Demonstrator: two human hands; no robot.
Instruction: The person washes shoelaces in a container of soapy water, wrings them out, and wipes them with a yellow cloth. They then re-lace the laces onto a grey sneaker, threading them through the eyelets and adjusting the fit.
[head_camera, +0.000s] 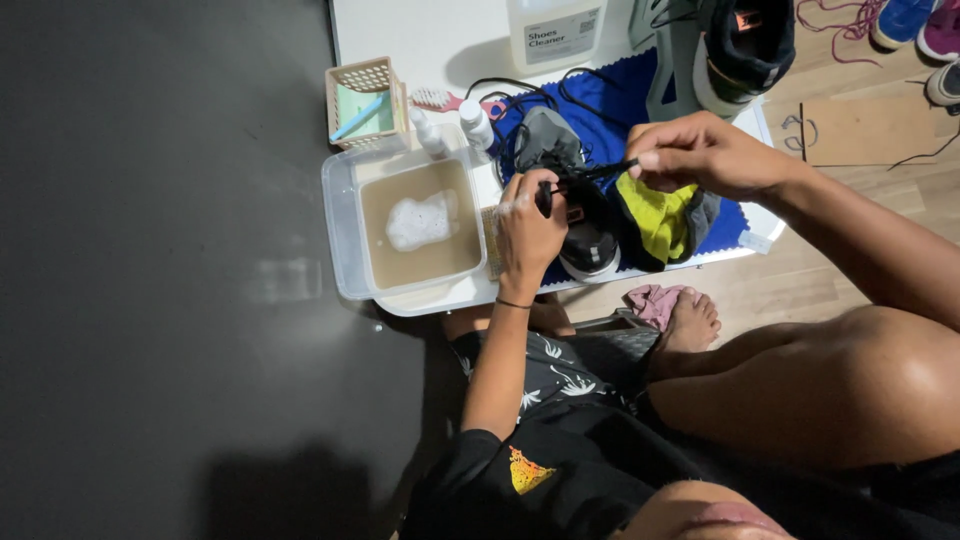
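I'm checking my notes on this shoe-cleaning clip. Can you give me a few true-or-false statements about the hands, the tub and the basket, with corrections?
1. The left hand grips a black shoe. True.
2. The right hand rests flat on the floor. False: it is raised over the shoe, pinching a black lace.
3. The clear tub holds murky brown water with foam. True.
4. The small basket stands inside the tub. False: it stands beside it on the white board.
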